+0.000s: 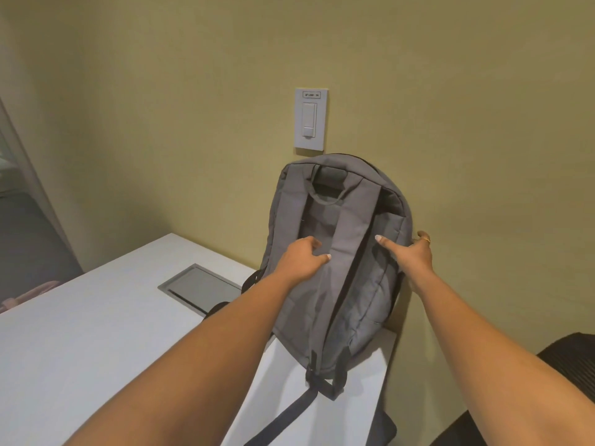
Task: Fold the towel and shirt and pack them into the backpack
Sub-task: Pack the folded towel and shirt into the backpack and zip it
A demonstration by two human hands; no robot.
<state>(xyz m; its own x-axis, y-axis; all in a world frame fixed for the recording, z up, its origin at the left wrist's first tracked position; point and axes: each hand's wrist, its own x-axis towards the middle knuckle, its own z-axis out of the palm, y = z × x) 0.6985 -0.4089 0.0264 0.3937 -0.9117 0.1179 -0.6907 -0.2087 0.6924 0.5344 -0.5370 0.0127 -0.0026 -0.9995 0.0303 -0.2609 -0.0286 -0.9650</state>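
Steadying the backpack upright on the worktop, both hands on it.

The white worktop (96,349) carries the grey backpack (363,300), which stands upright by the wall, strap side toward me; its zip is hidden. My left hand (301,260) has its fingers curled into the fabric at a shoulder strap (347,226); my right hand (413,255) clamps the side edge, thumb on the back panel, fingers wrapped behind. No towel or shirt is in view. I judge I should turn the bag so its opening faces me, keep its base planted, and mind the loose lower strap (289,413) trailing off the edge.
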